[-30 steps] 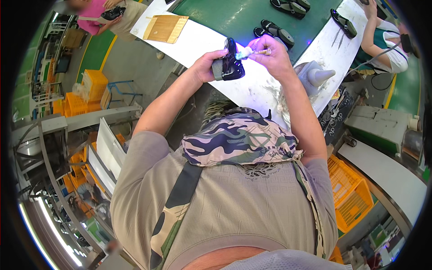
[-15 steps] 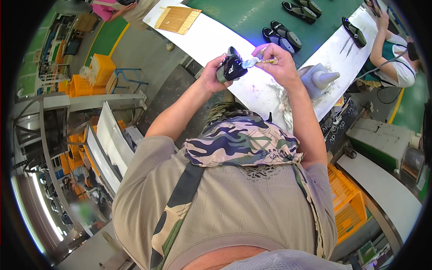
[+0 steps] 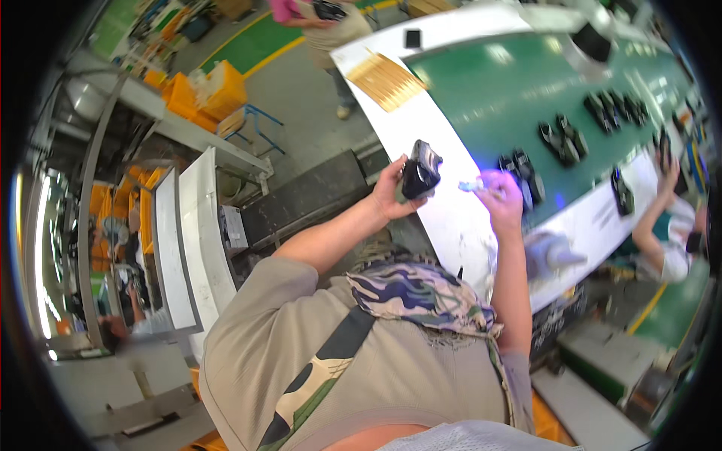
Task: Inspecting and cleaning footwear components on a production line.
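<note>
My left hand (image 3: 392,189) is wrapped round a glossy black shoe (image 3: 423,171), held up beside the edge of the white worktop (image 3: 451,229). To its right, my right hand (image 3: 502,201) pinches a thin stick with a bluish-white wad (image 3: 471,185) at its tip. A gap separates the wad from the shoe. Just beyond my right hand, a pair of black sandals (image 3: 524,177) lies on the green belt (image 3: 481,98). Near my right forearm stands a grey-white container with a conical spout (image 3: 553,254), somewhat blurred.
Several more dark sandals (image 3: 562,140) lie farther along the belt. A brown slatted sheet (image 3: 385,80) rests on the worktop's far left. One co-worker (image 3: 323,30) stands at the far left; another (image 3: 662,233) sits at the right. Yellow crates (image 3: 218,94) are stacked at the left.
The wad was against the shoe and is now apart from it, my right hand having drawn away to the right. The shoe is tipped more upright. The whole view has swung round.
</note>
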The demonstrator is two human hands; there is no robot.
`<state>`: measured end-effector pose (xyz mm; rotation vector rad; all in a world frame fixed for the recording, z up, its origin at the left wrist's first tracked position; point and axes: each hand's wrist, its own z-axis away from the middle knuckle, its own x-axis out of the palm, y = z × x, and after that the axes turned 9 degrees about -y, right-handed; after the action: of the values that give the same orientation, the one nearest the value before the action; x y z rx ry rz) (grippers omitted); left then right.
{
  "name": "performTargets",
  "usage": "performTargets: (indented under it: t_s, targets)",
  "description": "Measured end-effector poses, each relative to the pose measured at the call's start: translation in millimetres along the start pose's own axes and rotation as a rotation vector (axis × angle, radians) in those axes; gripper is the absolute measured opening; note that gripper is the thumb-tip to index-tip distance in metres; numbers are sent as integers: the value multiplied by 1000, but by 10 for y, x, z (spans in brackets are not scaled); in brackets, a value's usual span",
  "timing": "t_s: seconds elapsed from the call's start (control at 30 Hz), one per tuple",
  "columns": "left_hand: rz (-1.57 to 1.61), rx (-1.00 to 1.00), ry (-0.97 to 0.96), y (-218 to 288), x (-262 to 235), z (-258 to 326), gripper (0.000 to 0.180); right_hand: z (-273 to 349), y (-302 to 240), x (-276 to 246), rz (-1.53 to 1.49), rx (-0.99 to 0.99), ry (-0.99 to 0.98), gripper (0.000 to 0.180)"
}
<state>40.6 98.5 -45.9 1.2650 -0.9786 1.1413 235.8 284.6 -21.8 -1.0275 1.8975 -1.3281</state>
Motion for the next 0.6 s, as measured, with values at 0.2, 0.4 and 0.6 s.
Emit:
performTargets:
  t_s: [0.2, 0.4, 0.6]
  targets:
    - [-294, 330, -163, 1084, 646, 615, 60, -323, 298, 457, -295, 91, -18, 28]
    - [-933, 866, 31, 2335, 1793, 1485, 61, -453, 607, 857, -409, 181, -66, 26]
    - [-1582, 1183, 718, 3677, 3024, 2963, 54, -683, 776, 1250, -404, 261, -123, 25]
